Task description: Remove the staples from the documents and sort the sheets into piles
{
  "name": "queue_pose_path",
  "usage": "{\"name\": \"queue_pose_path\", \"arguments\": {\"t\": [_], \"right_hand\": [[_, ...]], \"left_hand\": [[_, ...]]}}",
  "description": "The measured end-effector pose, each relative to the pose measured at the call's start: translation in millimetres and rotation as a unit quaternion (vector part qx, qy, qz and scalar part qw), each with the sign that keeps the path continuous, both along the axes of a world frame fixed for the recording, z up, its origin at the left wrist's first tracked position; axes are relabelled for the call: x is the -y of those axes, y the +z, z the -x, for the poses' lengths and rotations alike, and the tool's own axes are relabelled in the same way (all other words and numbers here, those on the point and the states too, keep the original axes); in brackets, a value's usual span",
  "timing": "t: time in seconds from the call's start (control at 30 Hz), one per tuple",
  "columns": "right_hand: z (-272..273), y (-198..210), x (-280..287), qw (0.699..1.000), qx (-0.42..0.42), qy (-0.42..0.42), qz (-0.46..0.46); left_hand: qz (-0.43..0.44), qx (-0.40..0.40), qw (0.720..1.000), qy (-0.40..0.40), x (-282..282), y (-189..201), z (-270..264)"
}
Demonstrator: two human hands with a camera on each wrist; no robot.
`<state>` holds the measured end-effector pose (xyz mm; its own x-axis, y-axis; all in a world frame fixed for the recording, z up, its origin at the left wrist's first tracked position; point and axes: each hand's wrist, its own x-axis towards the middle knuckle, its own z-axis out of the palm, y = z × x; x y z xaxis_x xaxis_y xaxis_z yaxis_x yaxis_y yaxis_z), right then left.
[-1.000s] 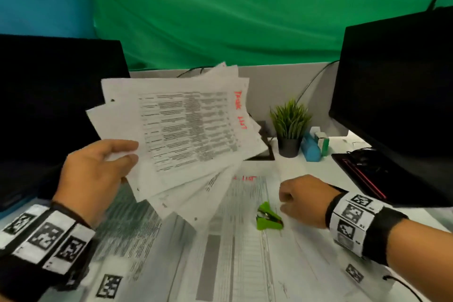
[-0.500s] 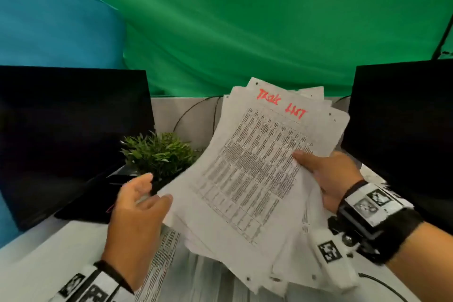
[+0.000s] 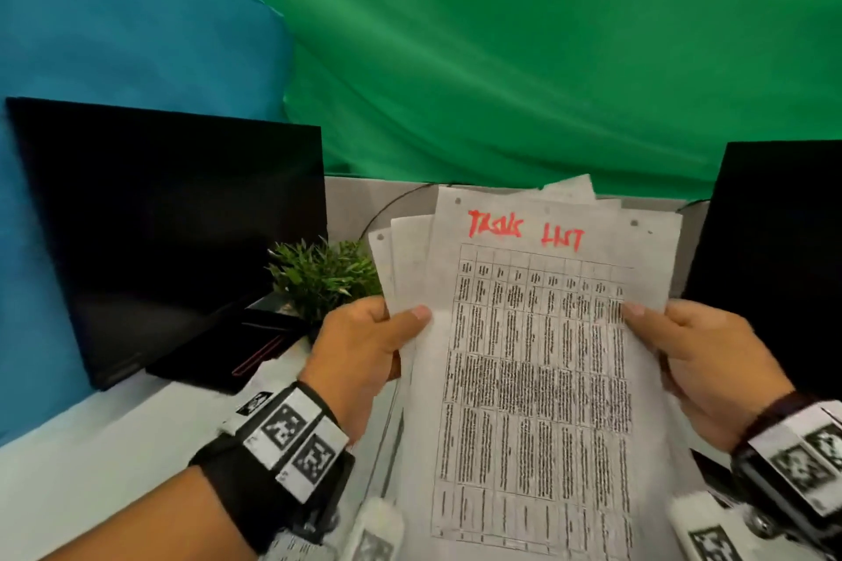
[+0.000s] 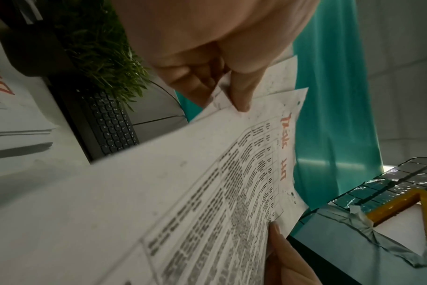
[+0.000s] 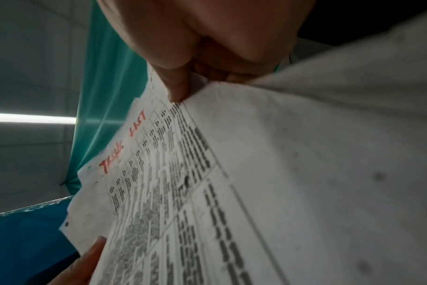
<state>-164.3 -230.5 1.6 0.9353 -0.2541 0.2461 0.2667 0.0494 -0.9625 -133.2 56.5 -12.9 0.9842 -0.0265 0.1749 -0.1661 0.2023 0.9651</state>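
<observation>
Both hands pinch the stack of sheets [image 3: 537, 355] upright above the tabletop [image 3: 91, 460]: your left hand [image 3: 364, 351] at nine o'clock, your right hand [image 3: 711, 360] at three, likely squaring the edges, red-titled page facing you

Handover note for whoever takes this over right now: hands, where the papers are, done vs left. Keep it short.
Left hand: grips the left edge of the sheaf of sheets, thumb on top.
Right hand: grips its right edge, thumb on top.
Sheaf: held up off the desk, upright, several sheets fanned behind the front sheet, which is headed "TASK LIST" in red. More paper lies on the desk in the left wrist view.
Done: cannot tell; no staple or remover in view.
Left: check for staples, pull any, sort the sheets into piles.
</observation>
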Motion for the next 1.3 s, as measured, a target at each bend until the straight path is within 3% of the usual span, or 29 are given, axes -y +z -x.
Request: {"name": "queue_pose_path", "arguments": {"t": [0.1, 0.3, 0.53, 0.7, 0.8, 0.9, 0.97, 1.07, 1.17, 1.3], "right_hand": [[-4.0, -3.4, 2.0, 1.000, 0.011, -0.015, -0.007], [-14.1, -10.3, 7.7, 0.994, -0.036, 0.072, -0.072], [-22.2, 5.2, -9.2, 0.994, 0.016, 0.023, -0.107], [-20.9, 34.6, -26.0, 0.992, 0.102, 0.064, -0.039], [-22.3, 49.4, -36.4, 0.987, 0.149, 0.020, 0.055], [-30.9, 51.3, -39.5, 0.981, 0.178, -0.038, 0.069], [-38.7, 41.6, -32.2, 0.983, 0.169, -0.024, 0.074], [-47.4, 12.0, -18.8, 0.991, 0.083, 0.032, 0.100], [-53.0, -16.6, -11.8, 0.997, 0.030, 0.041, 0.064], [-65.8, -20.3, -10.3, 0.999, 0.046, 0.016, 0.016]], "left_hand": [[0.027, 0.004, 1.000, 0.001, 0.3, 2.5, 0.3], [0.054, -0.001, 0.998, -0.038, -3.2, 7.8, -1.6], [0.000, 0.009, 0.997, -0.073, 3.3, -2.3, -1.9], [-0.026, 0.100, 0.993, 0.062, 16.5, 29.3, -16.8], [-0.094, 0.184, 0.972, 0.113, 27.4, 55.1, -23.1], [-0.102, 0.220, 0.963, 0.115, 38.8, 62.9, -30.7], [-0.077, 0.213, 0.968, 0.110, 41.3, 54.4, -36.5], [-0.057, 0.162, 0.979, 0.107, 35.5, 27.7, -46.0], [-0.065, 0.110, 0.989, 0.074, 33.3, -0.5, -51.9], [-0.074, 0.107, 0.990, 0.055, 42.3, 2.5, -55.9]]}}
